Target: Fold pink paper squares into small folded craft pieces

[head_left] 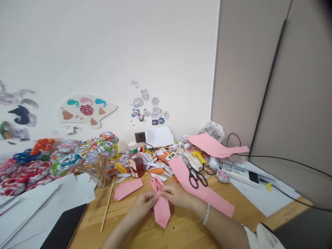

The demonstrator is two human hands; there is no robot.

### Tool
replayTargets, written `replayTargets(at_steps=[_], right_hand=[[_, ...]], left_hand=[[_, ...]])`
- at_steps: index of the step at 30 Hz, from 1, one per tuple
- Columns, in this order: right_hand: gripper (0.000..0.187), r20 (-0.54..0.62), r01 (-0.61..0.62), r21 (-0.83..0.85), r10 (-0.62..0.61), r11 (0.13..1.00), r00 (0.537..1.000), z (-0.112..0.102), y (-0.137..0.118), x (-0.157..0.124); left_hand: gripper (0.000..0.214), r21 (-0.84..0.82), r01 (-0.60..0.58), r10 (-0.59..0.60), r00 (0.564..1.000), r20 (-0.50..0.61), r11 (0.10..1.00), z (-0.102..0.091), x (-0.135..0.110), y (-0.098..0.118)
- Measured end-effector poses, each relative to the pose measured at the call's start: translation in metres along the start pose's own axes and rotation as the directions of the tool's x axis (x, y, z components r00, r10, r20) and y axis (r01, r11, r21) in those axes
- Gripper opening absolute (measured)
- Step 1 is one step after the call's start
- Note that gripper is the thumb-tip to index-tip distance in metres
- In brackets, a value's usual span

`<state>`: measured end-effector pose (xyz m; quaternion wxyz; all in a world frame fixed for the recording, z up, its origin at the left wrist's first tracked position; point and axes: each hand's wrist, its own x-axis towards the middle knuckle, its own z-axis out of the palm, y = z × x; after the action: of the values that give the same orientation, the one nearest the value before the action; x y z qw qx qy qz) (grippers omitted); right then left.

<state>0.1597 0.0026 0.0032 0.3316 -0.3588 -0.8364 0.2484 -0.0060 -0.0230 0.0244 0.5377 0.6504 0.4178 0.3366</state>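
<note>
Between my two hands is a folded piece of pink paper point(162, 210), its pointed end toward me and several narrow folds at its far end. My left hand point(144, 202) pinches its left edge with thumb and fingers. From the right, my right hand point(174, 194) grips it near the middle, the fingertips of both hands close together. A small stack of pink paper pieces point(128, 188) lies just beyond my left hand. Right of my right hand, black-handled scissors point(197, 177) rest on a long pink paper strip point(218, 202).
Paper flowers point(90, 152) on sticks stand at the left, behind white sheets point(33, 211) and a black flat object point(66, 226). A wooden stick point(107, 204) lies nearby. Paper scraps, a jar point(137, 165) and a white power strip point(241, 174) with cables line the back.
</note>
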Motion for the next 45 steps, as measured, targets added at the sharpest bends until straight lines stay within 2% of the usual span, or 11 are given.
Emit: replayTargets(at_steps=[3,9,12,14,16,20,26,31,38,45], right_hand=[[0.033,0.020,-0.018,0.051,0.017,0.999,1.000,0.001,0.001,0.000],[0.032,-0.011,-0.095,0.294,0.102,0.951,0.995,0.001,0.006,0.000],[0.035,0.079,-0.172,0.496,0.153,0.851,0.985,0.003,0.009,0.002],[0.039,0.148,-0.204,0.604,0.144,0.771,0.979,0.004,0.009,0.003],[0.036,0.137,-0.191,0.662,0.134,0.725,0.982,0.003,0.007,0.005],[0.031,0.008,-0.155,0.670,0.201,0.726,0.980,-0.002,0.005,0.007],[0.038,0.044,-0.187,0.649,0.209,0.737,0.977,-0.005,0.013,0.006],[0.036,0.007,-0.130,0.681,0.171,0.721,0.985,-0.005,0.014,0.006],[0.040,-0.014,-0.124,0.783,0.216,0.609,0.976,-0.005,0.013,0.008],[0.027,-0.068,-0.087,0.845,0.268,0.528,0.961,-0.003,0.006,0.008]], left_hand=[[0.034,0.007,-0.034,0.034,0.998,-0.051,0.999,0.001,0.000,0.000],[0.034,-0.140,-0.037,-0.007,0.952,-0.305,0.989,-0.011,0.009,0.000],[0.035,-0.223,-0.063,-0.037,0.908,-0.417,0.973,-0.018,0.012,0.000],[0.037,-0.253,-0.084,-0.054,0.868,-0.493,0.964,-0.020,0.013,0.000],[0.039,-0.260,-0.085,-0.067,0.848,-0.526,0.962,-0.020,0.013,-0.001],[0.040,-0.226,-0.056,-0.057,0.885,-0.462,0.972,-0.018,0.010,0.003],[0.036,-0.112,-0.090,0.042,0.925,-0.379,0.990,-0.018,0.007,0.011],[0.038,-0.111,-0.057,0.011,0.927,-0.375,0.992,-0.020,0.007,0.010],[0.035,-0.196,-0.085,0.002,0.921,-0.389,0.977,-0.026,0.011,0.001],[0.036,-0.284,-0.082,-0.019,0.941,-0.337,0.955,-0.024,0.011,0.000]])
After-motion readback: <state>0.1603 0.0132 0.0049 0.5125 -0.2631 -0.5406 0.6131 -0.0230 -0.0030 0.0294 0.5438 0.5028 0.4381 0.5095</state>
